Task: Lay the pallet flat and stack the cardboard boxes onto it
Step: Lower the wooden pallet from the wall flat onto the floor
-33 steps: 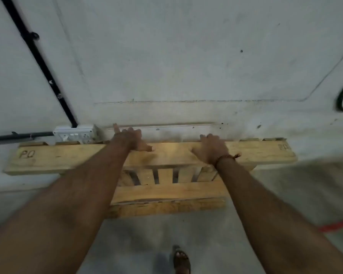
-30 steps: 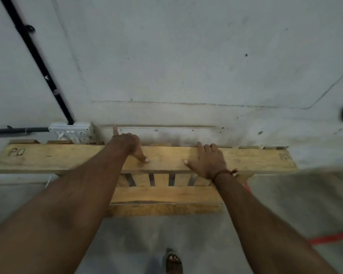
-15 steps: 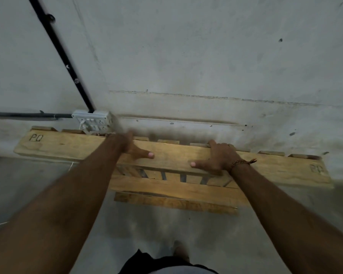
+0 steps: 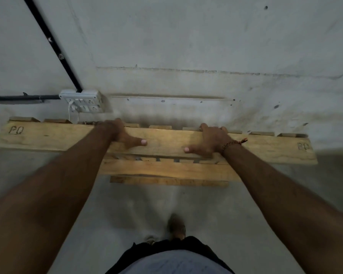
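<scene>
- The slatted wooden pallet point(image 4: 162, 143) stands on edge on the grey concrete floor point(image 4: 115, 210), right in front of the pale plastered wall point(image 4: 186, 36).
- The left hand point(image 4: 120, 133) and the right hand point(image 4: 210, 141) sit on the pallet's top board, left and right of its middle, fingers hooked over the far edge and thumbs on the near face, pointing towards each other.
- A white multi-socket wall box point(image 4: 81, 101) sits on the wall behind the pallet's left half, just above its top edge.
- A black conduit pipe point(image 4: 52, 44) runs up and left from the box; another runs level to the left.
- A sandalled foot point(image 4: 176, 226) stands on the floor on the near side of the pallet, below its middle.
</scene>
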The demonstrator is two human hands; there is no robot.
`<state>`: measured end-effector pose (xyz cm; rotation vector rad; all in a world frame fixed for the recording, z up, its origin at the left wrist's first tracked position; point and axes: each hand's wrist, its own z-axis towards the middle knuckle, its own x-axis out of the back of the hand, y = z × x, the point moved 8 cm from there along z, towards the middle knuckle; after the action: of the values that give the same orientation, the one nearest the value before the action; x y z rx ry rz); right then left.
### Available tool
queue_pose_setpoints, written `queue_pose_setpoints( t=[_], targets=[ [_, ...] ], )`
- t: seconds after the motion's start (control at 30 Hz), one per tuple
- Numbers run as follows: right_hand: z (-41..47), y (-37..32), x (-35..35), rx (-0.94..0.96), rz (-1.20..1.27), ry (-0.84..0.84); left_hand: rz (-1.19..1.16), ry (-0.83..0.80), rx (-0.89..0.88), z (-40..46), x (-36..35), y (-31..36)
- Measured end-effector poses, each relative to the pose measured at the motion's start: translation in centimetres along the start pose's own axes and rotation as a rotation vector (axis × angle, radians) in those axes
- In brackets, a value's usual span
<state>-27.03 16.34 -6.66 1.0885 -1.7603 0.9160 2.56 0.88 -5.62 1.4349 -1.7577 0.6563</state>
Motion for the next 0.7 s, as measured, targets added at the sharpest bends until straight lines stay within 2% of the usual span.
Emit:
queue_pose_setpoints(
  t=[0.23,0.3,0.6,0.7],
  targets=[
    [-6.2,-1.5,-3.1,-0.015,-0.015,-0.081,0.373,0.081,-0.200,-5.0,-3.6,-2.6],
    [-8.7,-1.9,-4.7,-0.007,-0.022,-0.080,0.383,0.066,-0.224,-6.9,-5.2,-3.7],
    [-19.9,-2.6,-13.5,-0.014,0.026,-0.061,0.306,-0.016,-0.129,-15.3,-16.1,-8.3],
    [-23.9,-2.2,-17.3,-0.023,0.150,-0.140,0.323,-0.080,-0.127,-17.8,-21.1,-9.5]
  ],
)
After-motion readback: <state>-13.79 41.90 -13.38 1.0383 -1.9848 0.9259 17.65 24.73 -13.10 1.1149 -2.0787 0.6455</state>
